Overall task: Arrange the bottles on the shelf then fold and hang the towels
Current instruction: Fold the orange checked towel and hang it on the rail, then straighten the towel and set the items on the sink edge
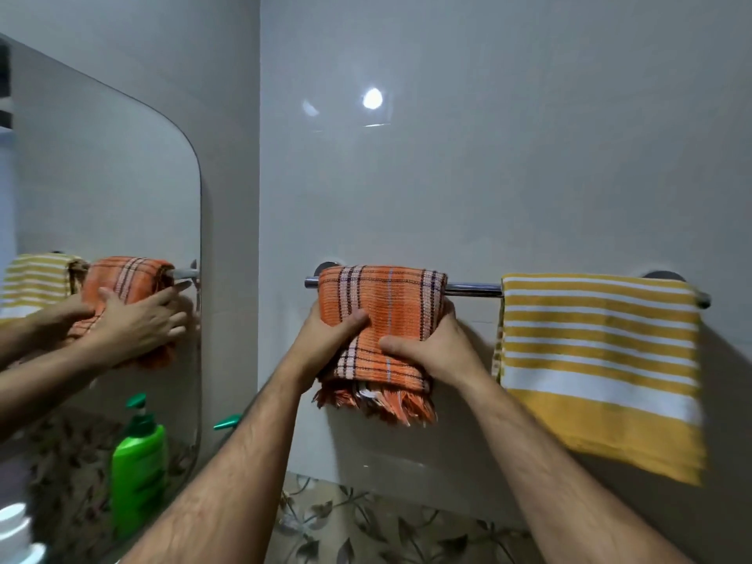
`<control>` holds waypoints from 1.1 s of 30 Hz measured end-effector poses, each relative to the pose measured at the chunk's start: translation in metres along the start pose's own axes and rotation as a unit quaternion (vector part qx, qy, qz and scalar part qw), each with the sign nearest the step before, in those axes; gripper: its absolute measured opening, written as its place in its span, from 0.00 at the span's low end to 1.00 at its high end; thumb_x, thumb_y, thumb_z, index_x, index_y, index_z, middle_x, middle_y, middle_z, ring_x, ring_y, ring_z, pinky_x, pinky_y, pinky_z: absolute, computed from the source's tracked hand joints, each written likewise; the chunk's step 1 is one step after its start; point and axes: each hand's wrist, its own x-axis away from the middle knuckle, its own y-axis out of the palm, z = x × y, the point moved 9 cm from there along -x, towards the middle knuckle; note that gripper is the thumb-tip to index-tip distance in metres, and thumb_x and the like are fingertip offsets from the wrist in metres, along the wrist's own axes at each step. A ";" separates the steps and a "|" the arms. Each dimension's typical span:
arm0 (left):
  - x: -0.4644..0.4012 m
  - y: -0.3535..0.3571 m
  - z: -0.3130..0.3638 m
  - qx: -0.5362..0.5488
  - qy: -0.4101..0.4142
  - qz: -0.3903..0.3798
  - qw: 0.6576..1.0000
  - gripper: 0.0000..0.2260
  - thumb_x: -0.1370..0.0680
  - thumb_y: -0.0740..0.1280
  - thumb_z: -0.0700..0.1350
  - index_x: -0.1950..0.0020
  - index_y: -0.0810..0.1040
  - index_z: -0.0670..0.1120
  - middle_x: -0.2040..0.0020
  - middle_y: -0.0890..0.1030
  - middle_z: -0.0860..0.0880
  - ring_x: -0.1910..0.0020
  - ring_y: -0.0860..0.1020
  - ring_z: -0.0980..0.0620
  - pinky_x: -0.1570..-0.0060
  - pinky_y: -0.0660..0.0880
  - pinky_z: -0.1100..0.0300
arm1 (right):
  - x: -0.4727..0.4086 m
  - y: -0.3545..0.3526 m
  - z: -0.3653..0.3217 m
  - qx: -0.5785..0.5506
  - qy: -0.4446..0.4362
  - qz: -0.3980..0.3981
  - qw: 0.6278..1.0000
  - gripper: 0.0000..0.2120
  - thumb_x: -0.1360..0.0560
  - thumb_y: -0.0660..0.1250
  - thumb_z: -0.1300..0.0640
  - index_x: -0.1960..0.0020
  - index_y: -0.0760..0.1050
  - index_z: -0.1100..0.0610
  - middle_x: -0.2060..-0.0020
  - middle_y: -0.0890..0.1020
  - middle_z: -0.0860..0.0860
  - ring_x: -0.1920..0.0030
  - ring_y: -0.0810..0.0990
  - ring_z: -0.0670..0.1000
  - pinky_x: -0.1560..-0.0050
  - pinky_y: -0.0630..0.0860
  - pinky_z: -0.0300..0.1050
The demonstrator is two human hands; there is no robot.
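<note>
Over the left half of the chrome towel bar (474,289) hangs the orange plaid towel (382,319), folded into a narrow band, its fringed ends dangling at the bottom. Both hands grip it from the front. At the towel's 9 o'clock edge the left hand (325,339) curls round the cloth, thumb lying across the front face and fingers tucked behind. At its 3 o'clock edge the right hand (435,343) does the same, thumb pressed flat on the weave and fingers wrapped round the side, close under the bar. Each grip is closed on the towel.

Toward 3 o'clock from the orange towel, apart from it with bare bar between, the yellow striped towel (602,360) hangs over the same bar, draped longer, with a broad white band low on its front.

Out at 9 o'clock a rounded mirror (122,189) on the adjoining wall reflects both towels and the hands. At 7 o'clock stands a green pump bottle (138,474), seemingly seen in the mirror; a green nozzle tip pokes out just beside the left forearm. A white container (16,531) sits blurred in the lower left corner. Behind it all is a plain glossy wall (488,156), with leaf-patterned tiles (386,523) below.
</note>
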 end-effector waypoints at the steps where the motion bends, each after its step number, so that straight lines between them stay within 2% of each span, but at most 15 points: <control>1: 0.001 -0.001 -0.005 -0.015 -0.007 -0.013 1.000 0.29 0.33 0.76 0.59 0.36 0.75 0.50 0.43 0.84 0.49 0.44 0.82 0.50 0.44 0.78 0.53 | -0.003 0.001 0.003 0.004 -0.005 -0.032 0.999 0.30 0.38 0.83 0.52 0.40 0.76 0.49 0.46 0.83 0.44 0.46 0.81 0.41 0.38 0.76 0.44; 3: 0.006 -0.004 -0.012 -0.041 -0.021 -0.024 0.999 0.27 0.36 0.79 0.57 0.39 0.78 0.52 0.45 0.84 0.52 0.46 0.83 0.53 0.48 0.79 0.59 | -0.005 0.001 0.016 0.012 -0.004 -0.085 0.996 0.23 0.36 0.82 0.55 0.45 0.78 0.46 0.51 0.84 0.42 0.52 0.82 0.36 0.41 0.77 0.40; 5: 0.010 -0.006 -0.017 -0.048 -0.026 -0.016 0.998 0.27 0.38 0.81 0.54 0.42 0.78 0.52 0.47 0.85 0.53 0.48 0.83 0.53 0.53 0.79 0.64 | -0.007 -0.001 0.029 0.025 0.011 -0.105 0.994 0.22 0.35 0.81 0.54 0.44 0.78 0.47 0.52 0.83 0.41 0.53 0.81 0.37 0.46 0.76 0.35; 7: 0.012 -0.009 -0.022 -0.045 -0.033 0.007 0.998 0.28 0.37 0.82 0.51 0.41 0.77 0.50 0.47 0.85 0.51 0.48 0.84 0.53 0.50 0.80 0.61 | -0.008 0.000 0.037 0.018 0.027 -0.110 0.993 0.24 0.34 0.80 0.55 0.40 0.77 0.49 0.52 0.82 0.41 0.53 0.80 0.37 0.53 0.73 0.30; 9: 0.015 -0.011 -0.030 -0.047 -0.055 0.034 0.997 0.28 0.36 0.81 0.49 0.39 0.76 0.48 0.47 0.85 0.50 0.49 0.84 0.53 0.46 0.80 0.54 | -0.007 0.005 0.039 -0.001 0.025 -0.113 0.993 0.27 0.33 0.80 0.56 0.37 0.76 0.52 0.52 0.82 0.41 0.53 0.80 0.36 0.54 0.72 0.28; 12: 0.023 -0.014 -0.040 -0.080 -0.080 0.055 0.992 0.27 0.34 0.79 0.50 0.39 0.76 0.47 0.47 0.84 0.50 0.49 0.83 0.53 0.42 0.78 0.50 | -0.003 0.011 0.042 -0.020 0.006 -0.110 0.994 0.25 0.33 0.79 0.59 0.38 0.76 0.51 0.50 0.83 0.42 0.50 0.80 0.37 0.46 0.74 0.32; 14: 0.028 -0.015 -0.040 -0.099 -0.079 0.060 0.990 0.26 0.33 0.79 0.48 0.38 0.76 0.46 0.46 0.84 0.50 0.47 0.83 0.51 0.41 0.77 0.47 | 0.003 0.012 0.044 -0.023 -0.003 -0.099 0.995 0.24 0.32 0.79 0.59 0.39 0.75 0.50 0.46 0.83 0.46 0.46 0.81 0.43 0.40 0.74 0.39; 16: 0.032 -0.013 -0.038 -0.120 -0.074 0.055 0.988 0.28 0.33 0.80 0.48 0.37 0.74 0.45 0.44 0.83 0.49 0.45 0.82 0.49 0.41 0.77 0.46 | 0.007 0.011 0.044 -0.027 -0.005 -0.088 0.996 0.28 0.32 0.79 0.59 0.35 0.74 0.55 0.43 0.83 0.50 0.42 0.81 0.48 0.37 0.74 0.43; 19: 0.043 -0.013 -0.038 -0.143 -0.081 0.085 0.983 0.31 0.33 0.80 0.48 0.35 0.68 0.47 0.43 0.81 0.50 0.43 0.80 0.48 0.43 0.78 0.47 | 0.015 0.009 0.044 -0.029 -0.009 -0.076 0.997 0.29 0.31 0.78 0.57 0.33 0.73 0.58 0.43 0.83 0.51 0.42 0.81 0.49 0.37 0.75 0.43; 22: 0.056 -0.013 -0.035 -0.147 -0.071 0.125 0.979 0.36 0.31 0.78 0.48 0.28 0.64 0.48 0.40 0.79 0.51 0.42 0.79 0.50 0.42 0.78 0.48 | 0.024 0.007 0.051 -0.038 0.006 -0.046 0.998 0.28 0.29 0.77 0.55 0.33 0.72 0.60 0.42 0.82 0.53 0.42 0.81 0.50 0.38 0.75 0.45; 25: 0.075 -0.004 -0.024 -0.201 -0.038 0.157 0.966 0.32 0.25 0.72 0.50 0.25 0.61 0.51 0.39 0.78 0.53 0.42 0.78 0.53 0.40 0.77 0.47 | 0.035 0.005 0.057 -0.046 0.018 -0.016 0.999 0.27 0.27 0.75 0.51 0.33 0.70 0.60 0.44 0.80 0.50 0.44 0.79 0.49 0.46 0.73 0.38; 27: 0.091 0.005 -0.019 -0.280 -0.014 0.177 0.943 0.31 0.22 0.66 0.54 0.23 0.55 0.52 0.31 0.73 0.50 0.35 0.74 0.52 0.33 0.71 0.46 | 0.044 0.006 0.060 -0.060 0.024 -0.018 0.998 0.32 0.27 0.74 0.46 0.31 0.67 0.59 0.44 0.77 0.47 0.44 0.77 0.47 0.50 0.70 0.31; 29: 0.111 0.013 -0.021 -0.358 -0.025 0.194 0.913 0.35 0.20 0.59 0.60 0.20 0.44 0.51 0.20 0.56 0.46 0.24 0.59 0.48 0.26 0.58 0.46 | 0.054 0.009 0.062 -0.084 0.030 -0.035 0.995 0.43 0.31 0.70 0.35 0.26 0.62 0.59 0.42 0.74 0.46 0.39 0.74 0.47 0.45 0.68 0.33; 31: 0.132 0.026 -0.025 -0.420 -0.028 0.191 0.887 0.37 0.21 0.52 0.66 0.21 0.37 0.51 0.19 0.42 0.47 0.21 0.47 0.47 0.26 0.49 0.48 | 0.065 0.012 0.068 -0.099 0.034 -0.052 0.993 0.61 0.43 0.62 0.20 0.23 0.57 0.59 0.37 0.72 0.47 0.34 0.71 0.48 0.37 0.66 0.40; 33: 0.156 0.038 -0.031 -0.467 -0.019 0.180 0.865 0.38 0.22 0.49 0.69 0.21 0.36 0.51 0.20 0.37 0.48 0.21 0.43 0.48 0.29 0.45 0.51 | 0.077 0.019 0.082 -0.097 0.050 -0.064 0.992 0.75 0.55 0.54 0.12 0.21 0.53 0.60 0.28 0.68 0.53 0.28 0.67 0.52 0.29 0.63 0.45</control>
